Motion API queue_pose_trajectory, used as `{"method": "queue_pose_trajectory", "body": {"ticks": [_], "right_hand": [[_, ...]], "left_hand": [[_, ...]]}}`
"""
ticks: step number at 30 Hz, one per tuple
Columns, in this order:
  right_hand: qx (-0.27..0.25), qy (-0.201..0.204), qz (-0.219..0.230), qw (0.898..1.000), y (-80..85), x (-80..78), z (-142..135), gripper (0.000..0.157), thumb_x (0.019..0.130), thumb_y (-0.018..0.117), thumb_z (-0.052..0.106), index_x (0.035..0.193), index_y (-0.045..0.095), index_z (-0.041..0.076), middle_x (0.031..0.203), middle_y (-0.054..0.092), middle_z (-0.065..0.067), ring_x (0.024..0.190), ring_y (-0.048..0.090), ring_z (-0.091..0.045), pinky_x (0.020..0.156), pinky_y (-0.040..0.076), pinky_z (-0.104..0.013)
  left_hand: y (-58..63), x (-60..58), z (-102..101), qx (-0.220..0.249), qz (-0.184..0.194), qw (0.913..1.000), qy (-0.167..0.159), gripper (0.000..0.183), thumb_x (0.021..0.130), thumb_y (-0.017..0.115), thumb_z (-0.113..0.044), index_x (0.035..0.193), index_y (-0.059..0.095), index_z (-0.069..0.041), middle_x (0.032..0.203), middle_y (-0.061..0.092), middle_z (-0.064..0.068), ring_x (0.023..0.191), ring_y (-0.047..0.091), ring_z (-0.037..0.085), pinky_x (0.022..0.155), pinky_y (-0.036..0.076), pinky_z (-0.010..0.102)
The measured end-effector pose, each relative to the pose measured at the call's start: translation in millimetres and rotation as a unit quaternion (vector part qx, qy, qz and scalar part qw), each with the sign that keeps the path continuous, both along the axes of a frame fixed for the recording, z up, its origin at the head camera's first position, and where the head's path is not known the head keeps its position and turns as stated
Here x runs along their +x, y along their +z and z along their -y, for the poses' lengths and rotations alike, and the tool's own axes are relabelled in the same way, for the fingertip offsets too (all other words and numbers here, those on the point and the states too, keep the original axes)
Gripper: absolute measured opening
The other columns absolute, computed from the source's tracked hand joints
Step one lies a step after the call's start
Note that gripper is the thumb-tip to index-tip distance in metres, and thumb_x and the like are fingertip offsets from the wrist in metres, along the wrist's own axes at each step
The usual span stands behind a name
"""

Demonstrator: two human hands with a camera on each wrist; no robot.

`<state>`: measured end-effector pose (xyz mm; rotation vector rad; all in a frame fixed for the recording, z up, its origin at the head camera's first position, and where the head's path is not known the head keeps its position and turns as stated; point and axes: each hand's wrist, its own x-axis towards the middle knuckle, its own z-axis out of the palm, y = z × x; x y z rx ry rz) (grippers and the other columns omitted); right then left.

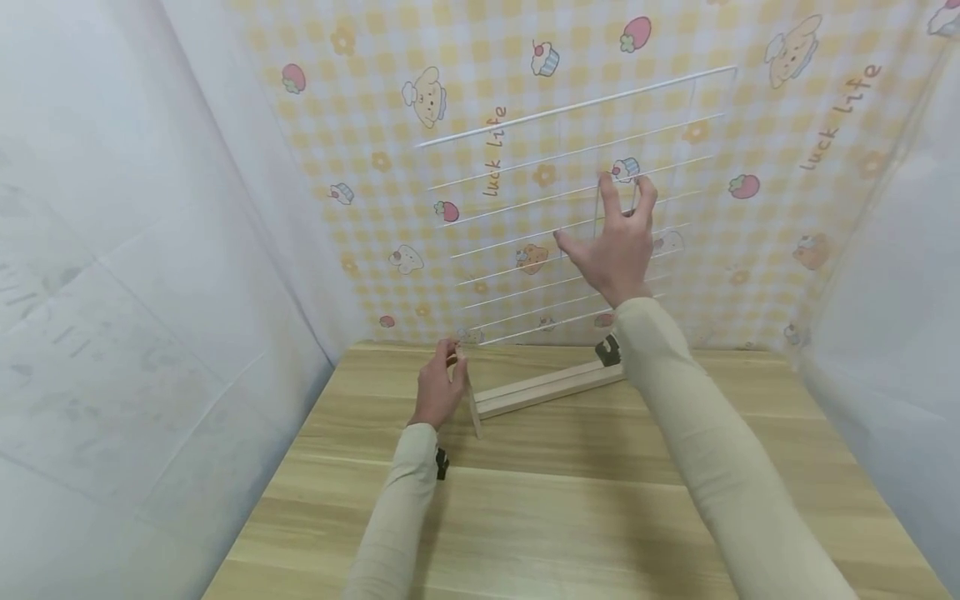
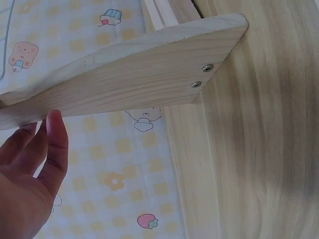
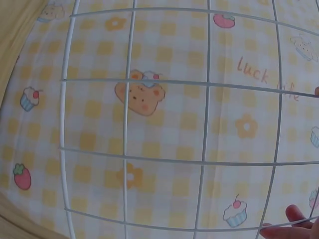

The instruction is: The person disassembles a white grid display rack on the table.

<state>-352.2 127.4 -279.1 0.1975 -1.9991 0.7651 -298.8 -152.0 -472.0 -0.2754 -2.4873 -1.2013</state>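
A white wire grid panel [image 1: 577,106] stands upright and slanted in front of the checked cloth. My right hand [image 1: 618,250] is on its wires with fingers spread and hooked; in the right wrist view, fingertips [image 3: 279,232] meet a wire at the lower right corner. Below the panel lies a wooden stand with a long crossbar [image 1: 551,390] and a side piece [image 2: 149,74] bearing two screws. My left hand [image 1: 438,387] holds the upper end of that side piece, its fingers against the wood and the thumb hidden in the left wrist view.
The wood-grain table [image 1: 540,517] runs under the stand. Behind it hangs a yellow checked cloth [image 1: 360,108] with cartoon prints. White sheets close off the left side [image 1: 112,292] and right side [image 1: 885,292]. Small black devices [image 1: 442,463] show by both wrists.
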Motion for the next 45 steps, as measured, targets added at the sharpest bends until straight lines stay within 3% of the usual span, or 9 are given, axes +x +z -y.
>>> {"method": "queue_pose_trajectory", "body": {"ticks": [3,9,15,22,27,32,37,40,45], "right_hand": [[-0.001,-0.007,0.008,1.000,0.3,1.6,-11,0.094,0.072,0.088,0.042,0.152,0.043,0.024,0.154,0.030,-0.026,0.110,0.058,-0.045,0.075,0.057,-0.056],[0.013,-0.024,0.048,0.998,-6.4,5.1,-39,0.094,0.072,0.086,0.044,0.152,0.043,0.022,0.155,0.027,-0.027,0.131,0.049,-0.051,0.084,0.058,-0.063],[0.026,-0.048,0.070,0.996,-19.7,9.4,-67,0.094,0.073,0.084,0.045,0.153,0.042,0.019,0.155,0.027,-0.029,0.136,0.044,-0.051,0.086,0.057,-0.066],[0.021,-0.066,0.109,0.992,-38.1,13.7,-95,0.091,0.071,0.080,0.042,0.152,0.045,0.020,0.153,0.030,-0.031,0.139,0.040,-0.047,0.081,0.054,-0.072],[0.029,-0.079,0.186,0.979,-52.7,23.7,-119,0.097,0.073,0.078,0.047,0.157,0.036,0.019,0.155,0.025,-0.032,0.131,0.044,-0.055,0.079,0.053,-0.072],[0.032,-0.080,0.262,0.961,-69.4,33.5,-138,0.103,0.075,0.077,0.052,0.160,0.027,0.021,0.152,0.023,-0.039,0.110,0.052,-0.061,0.068,0.054,-0.069],[0.051,-0.073,0.287,0.954,-86.3,41.0,-152,0.105,0.076,0.080,0.052,0.159,0.028,0.015,0.145,0.031,-0.044,0.110,0.050,-0.061,0.057,0.053,-0.062],[0.051,-0.069,0.312,0.946,-95.9,46.8,-157,0.108,0.076,0.078,0.056,0.160,0.024,0.015,0.147,0.027,-0.046,0.106,0.051,-0.062,0.055,0.051,-0.058],[0.058,-0.061,0.356,0.931,-112.6,55.4,-165,0.112,0.076,0.076,0.063,0.161,0.021,0.012,0.147,0.023,-0.049,0.100,0.052,-0.064,0.061,0.050,-0.060]], "left_hand": [[1.0,-0.4,1,-0.010,0.001,0.9999,-0.003,0.039,0.105,0.053,-0.019,0.143,0.051,-0.017,0.138,0.061,0.022,0.122,0.065,0.039,0.103,0.054,0.055],[4.9,-2.1,7,-0.008,0.013,0.9998,-0.015,0.040,0.101,0.059,-0.013,0.140,0.056,-0.023,0.136,0.061,0.021,0.120,0.066,0.038,0.098,0.058,0.049],[12.2,-2.7,16,0.009,0.043,0.9980,-0.046,0.040,0.100,0.061,-0.011,0.137,0.057,-0.023,0.139,0.060,0.022,0.125,0.063,0.039,0.101,0.056,0.047],[17.0,-1.8,24,0.011,0.043,0.9974,-0.057,0.040,0.097,0.064,-0.009,0.135,0.060,-0.019,0.123,0.067,0.019,0.121,0.066,0.039,0.097,0.058,0.045],[17.0,1.3,26,0.025,0.043,0.9961,-0.073,0.043,0.094,0.067,-0.005,0.135,0.060,-0.015,0.132,0.063,0.024,0.120,0.066,0.040,0.097,0.058,0.043],[15.5,7.6,28,0.019,0.035,0.9970,-0.067,0.041,0.092,0.070,-0.006,0.131,0.062,-0.015,0.130,0.065,0.024,0.115,0.069,0.039,0.093,0.060,0.042],[13.6,16.4,31,0.013,0.027,0.9974,-0.066,0.042,0.090,0.072,-0.008,0.131,0.062,-0.012,0.131,0.066,0.020,0.112,0.071,0.037,0.090,0.061,0.040],[13.1,22.8,31,0.013,0.025,0.9976,-0.063,0.043,0.090,0.073,-0.010,0.132,0.063,-0.010,0.130,0.067,0.018,0.110,0.072,0.036,0.085,0.063,0.038],[11.2,33.9,30,0.018,0.019,0.9980,-0.057,0.037,0.088,0.075,-0.010,0.124,0.065,-0.012,0.123,0.072,0.013,0.111,0.072,0.033,0.077,0.063,0.033]]}}
